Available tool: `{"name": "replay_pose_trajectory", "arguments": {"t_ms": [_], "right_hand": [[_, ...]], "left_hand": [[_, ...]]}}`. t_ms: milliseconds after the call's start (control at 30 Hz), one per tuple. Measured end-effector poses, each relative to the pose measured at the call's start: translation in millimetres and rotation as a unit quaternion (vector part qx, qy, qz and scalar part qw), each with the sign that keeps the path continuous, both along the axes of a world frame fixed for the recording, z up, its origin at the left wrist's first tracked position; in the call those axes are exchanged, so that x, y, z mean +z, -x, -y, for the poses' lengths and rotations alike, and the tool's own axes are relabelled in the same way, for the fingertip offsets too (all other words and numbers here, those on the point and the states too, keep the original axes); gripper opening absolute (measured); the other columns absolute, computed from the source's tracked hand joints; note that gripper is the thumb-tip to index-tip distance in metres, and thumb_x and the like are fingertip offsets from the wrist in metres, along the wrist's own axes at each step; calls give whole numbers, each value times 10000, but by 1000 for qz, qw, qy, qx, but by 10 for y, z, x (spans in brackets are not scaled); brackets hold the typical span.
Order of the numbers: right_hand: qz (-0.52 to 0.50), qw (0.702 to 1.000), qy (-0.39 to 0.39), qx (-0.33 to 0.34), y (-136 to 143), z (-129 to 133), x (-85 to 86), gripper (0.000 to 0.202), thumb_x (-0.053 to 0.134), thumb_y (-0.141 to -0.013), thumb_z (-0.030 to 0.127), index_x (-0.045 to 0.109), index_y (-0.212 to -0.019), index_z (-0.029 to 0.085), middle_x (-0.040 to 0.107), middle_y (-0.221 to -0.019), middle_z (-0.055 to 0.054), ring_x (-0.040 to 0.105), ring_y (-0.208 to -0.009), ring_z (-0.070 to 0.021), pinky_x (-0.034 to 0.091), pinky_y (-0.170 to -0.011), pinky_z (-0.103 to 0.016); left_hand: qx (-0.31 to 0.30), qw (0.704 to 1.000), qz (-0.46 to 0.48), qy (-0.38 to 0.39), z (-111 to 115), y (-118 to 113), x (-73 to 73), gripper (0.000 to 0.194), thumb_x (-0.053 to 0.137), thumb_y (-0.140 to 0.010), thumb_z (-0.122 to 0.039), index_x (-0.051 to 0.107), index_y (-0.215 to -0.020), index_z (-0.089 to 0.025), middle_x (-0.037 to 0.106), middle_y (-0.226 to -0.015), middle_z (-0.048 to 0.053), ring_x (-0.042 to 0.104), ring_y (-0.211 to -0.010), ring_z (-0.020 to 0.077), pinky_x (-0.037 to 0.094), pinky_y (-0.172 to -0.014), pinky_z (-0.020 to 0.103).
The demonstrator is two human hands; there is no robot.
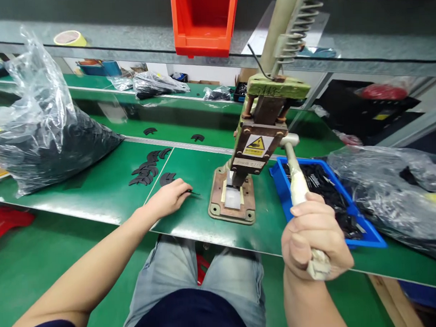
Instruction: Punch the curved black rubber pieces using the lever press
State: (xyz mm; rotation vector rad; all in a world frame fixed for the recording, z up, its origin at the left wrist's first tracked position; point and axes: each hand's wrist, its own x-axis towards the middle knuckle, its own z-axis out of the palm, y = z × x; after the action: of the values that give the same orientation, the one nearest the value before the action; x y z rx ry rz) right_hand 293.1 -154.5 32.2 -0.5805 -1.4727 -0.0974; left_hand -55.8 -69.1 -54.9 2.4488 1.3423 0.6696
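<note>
My left hand point(171, 197) is closed on a small thin dark part point(193, 192) at its fingertips, just over the green table, left of the press. Right of it stands the hand press point(259, 138), with a pale block point(232, 198) on its base under the ram. My right hand point(315, 236) is wrapped round the tape-covered press lever point(298, 182). Curved black pieces point(145, 172) lie in an overlapping pile beyond my left hand, and a few more point(167, 178) lie right beside it.
A bulging clear bag of black parts point(56, 145) stands at the left. Right of the press are a blue tray point(283, 192) of black parts and another plastic bag point(394, 190). A red bin point(205, 42) hangs at the shelf above. Two black pieces lie farther back.
</note>
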Motion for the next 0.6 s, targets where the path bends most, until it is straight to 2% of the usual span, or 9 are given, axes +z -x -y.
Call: {"name": "replay_pose_trajectory", "arguments": {"t_ms": [67, 167, 233, 300, 367, 433, 600], "right_hand": [[0, 1000, 3, 4, 3, 13, 0, 185, 665, -765, 130, 543, -648, 206, 623, -665, 49, 668, -763, -172, 532, -997, -585], [1, 1000, 15, 4, 3, 37, 7, 174, 667, -760, 123, 555, -657, 206, 624, -673, 50, 670, -773, -175, 531, -1009, -591], [3, 1000, 21, 3, -4, 51, 11, 175, 671, -769, 131, 559, -658, 206, 627, -679, 48, 673, -780, -179, 531, -1011, -598], [8, 1000, 25, 6, -12, 59, 10, 181, 672, -782, 139, 560, -657, 206, 628, -681, 48, 675, -784, -179, 530, -1015, -602], [10, 1000, 26, 8, -16, 63, 5, 187, 674, -797, 152, 562, -658, 210, 626, -678, 50, 672, -781, -176, 532, -1017, -601], [5, 1000, 28, 4, -11, 66, -2, 193, 672, -813, 171, 564, -659, 212, 624, -677, 52, 670, -781, -172, 536, -1017, -598], [-15, 999, 28, -3, 10, 75, -7, 214, 676, -826, 190, 549, -655, 207, 613, -672, 51, 667, -786, -166, 535, -1020, -588]], "left_hand": [[-3, 999, 12, 45, -39, -188, -58, 179, 598, -993, -325, 694, -1114, -233, 721, -1036, 63, 695, -949, 218, 545, -848, 328], [46, 982, 108, 149, -89, -432, -228, 194, 660, -952, -405, 659, -1005, -219, 711, -854, 15, 670, -747, 176, 516, -687, 287], [77, 951, 195, 226, -124, -529, -322, 282, 668, -938, -484, 613, -932, -207, 670, -738, -13, 642, -649, 151, 497, -618, 261], [91, 917, 266, 284, -170, -577, -345, 364, 666, -930, -551, 565, -901, -203, 645, -667, -28, 622, -577, 132, 485, -567, 238], [86, 895, 307, 311, -228, -616, -287, 412, 660, -928, -597, 532, -915, -206, 640, -617, -39, 593, -503, 114, 460, -510, 215], [65, 890, 322, 318, -293, -690, -174, 444, 653, -927, -631, 507, -924, -213, 644, -588, -43, 571, -451, 105, 429, -458, 197], [0, 883, 286, 372, -449, -1056, 77, 453, 680, -917, -625, 494, -892, -212, 622, -526, -42, 541, -395, 98, 402, -399, 179]]}}
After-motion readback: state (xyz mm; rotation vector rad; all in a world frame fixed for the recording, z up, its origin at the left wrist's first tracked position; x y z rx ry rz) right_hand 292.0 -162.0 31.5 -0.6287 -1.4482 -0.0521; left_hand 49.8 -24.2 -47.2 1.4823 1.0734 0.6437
